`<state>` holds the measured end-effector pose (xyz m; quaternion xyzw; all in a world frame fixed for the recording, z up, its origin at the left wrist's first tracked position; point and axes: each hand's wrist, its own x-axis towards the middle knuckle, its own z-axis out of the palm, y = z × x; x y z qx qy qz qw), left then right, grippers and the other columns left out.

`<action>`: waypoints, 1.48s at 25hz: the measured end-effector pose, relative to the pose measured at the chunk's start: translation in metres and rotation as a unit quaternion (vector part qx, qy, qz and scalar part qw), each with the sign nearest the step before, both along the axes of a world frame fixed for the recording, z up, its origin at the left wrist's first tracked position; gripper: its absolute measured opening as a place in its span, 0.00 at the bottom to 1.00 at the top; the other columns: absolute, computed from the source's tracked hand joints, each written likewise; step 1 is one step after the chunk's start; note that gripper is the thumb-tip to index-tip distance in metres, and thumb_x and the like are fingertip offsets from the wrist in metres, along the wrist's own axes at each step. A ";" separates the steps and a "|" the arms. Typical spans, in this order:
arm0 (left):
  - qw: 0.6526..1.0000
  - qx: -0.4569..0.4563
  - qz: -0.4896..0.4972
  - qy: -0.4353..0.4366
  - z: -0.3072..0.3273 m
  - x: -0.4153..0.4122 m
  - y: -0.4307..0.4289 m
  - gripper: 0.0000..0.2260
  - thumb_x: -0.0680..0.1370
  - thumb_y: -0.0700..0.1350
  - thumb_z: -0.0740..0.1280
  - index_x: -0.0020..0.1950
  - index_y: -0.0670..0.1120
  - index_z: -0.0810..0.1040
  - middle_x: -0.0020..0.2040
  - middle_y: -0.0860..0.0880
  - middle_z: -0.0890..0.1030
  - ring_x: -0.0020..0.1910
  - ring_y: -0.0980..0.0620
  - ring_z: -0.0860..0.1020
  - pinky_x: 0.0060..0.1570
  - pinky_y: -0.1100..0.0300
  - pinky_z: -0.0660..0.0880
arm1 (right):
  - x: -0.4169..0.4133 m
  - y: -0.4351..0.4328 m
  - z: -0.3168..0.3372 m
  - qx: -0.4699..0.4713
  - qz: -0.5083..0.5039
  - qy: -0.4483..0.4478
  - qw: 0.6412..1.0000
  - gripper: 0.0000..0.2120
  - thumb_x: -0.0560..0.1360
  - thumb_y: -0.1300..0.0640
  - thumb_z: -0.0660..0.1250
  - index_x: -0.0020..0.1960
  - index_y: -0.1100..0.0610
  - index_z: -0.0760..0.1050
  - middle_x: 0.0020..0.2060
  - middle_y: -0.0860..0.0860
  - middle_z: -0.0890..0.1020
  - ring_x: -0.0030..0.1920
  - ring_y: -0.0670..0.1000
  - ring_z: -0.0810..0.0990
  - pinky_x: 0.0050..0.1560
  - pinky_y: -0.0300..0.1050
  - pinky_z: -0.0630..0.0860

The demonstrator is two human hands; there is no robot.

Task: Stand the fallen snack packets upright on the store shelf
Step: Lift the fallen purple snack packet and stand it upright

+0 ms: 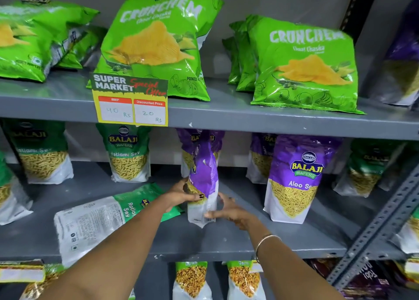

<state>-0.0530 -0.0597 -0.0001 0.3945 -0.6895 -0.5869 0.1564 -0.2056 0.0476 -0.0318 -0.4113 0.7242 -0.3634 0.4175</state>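
A purple and white Aloo Sev packet (202,181) stands upright and side-on at the middle of the grey middle shelf (204,243). My left hand (183,194) grips its left side and my right hand (223,211) holds its lower right edge. Left of it a green and white Ratlami Sev packet (99,218) lies flat on its face, partly under my left forearm. Another Aloo Sev packet (294,179) stands upright to the right.
Upright Ratlami Sev packets (129,154) stand at the back left, more purple ones behind. Green Crunchem bags (303,66) and a price card (130,101) fill the upper shelf. A slotted metal upright (385,220) slants at the right. Garam packets (191,279) sit below.
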 end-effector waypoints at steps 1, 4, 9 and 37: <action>1.000 -0.003 0.001 0.001 -0.002 -0.006 0.002 0.33 0.70 0.34 0.72 0.72 0.43 0.62 0.63 0.47 0.76 0.58 0.53 0.72 0.60 0.61 0.67 | 0.006 0.000 0.001 0.002 0.004 0.011 1.000 0.46 0.54 0.46 0.77 0.69 0.50 0.64 0.63 0.53 0.68 0.64 0.48 0.66 0.59 0.36 0.68; 1.000 -0.010 0.022 0.000 -0.010 -0.012 -0.004 0.47 0.65 0.40 0.77 0.76 0.44 0.52 0.70 0.44 0.71 0.68 0.47 0.70 0.69 0.56 0.66 | 0.015 -0.012 -0.012 -0.056 -0.061 0.026 0.996 0.45 0.47 0.44 0.80 0.59 0.51 0.65 0.59 0.54 0.73 0.65 0.54 0.71 0.61 0.45 0.75; 0.997 -0.032 0.036 -0.053 -0.008 -0.003 -0.017 0.35 0.61 0.44 0.78 0.65 0.45 0.68 0.64 0.45 0.74 0.63 0.47 0.72 0.63 0.56 0.69 | -0.006 -0.006 -0.004 -0.129 -0.072 -0.031 0.989 0.37 0.54 0.61 0.78 0.60 0.61 0.68 0.58 0.61 0.79 0.59 0.59 0.78 0.65 0.61 0.72; 0.931 -0.205 0.040 -0.300 0.004 0.194 -0.094 0.24 0.76 0.53 0.62 0.66 0.40 0.72 0.66 0.41 0.75 0.63 0.42 0.74 0.55 0.53 0.71 | 0.084 -0.019 0.016 0.170 -0.156 -0.088 0.969 0.11 0.70 0.58 0.68 0.34 0.62 0.69 0.26 0.57 0.64 0.16 0.57 0.71 0.21 0.46 0.77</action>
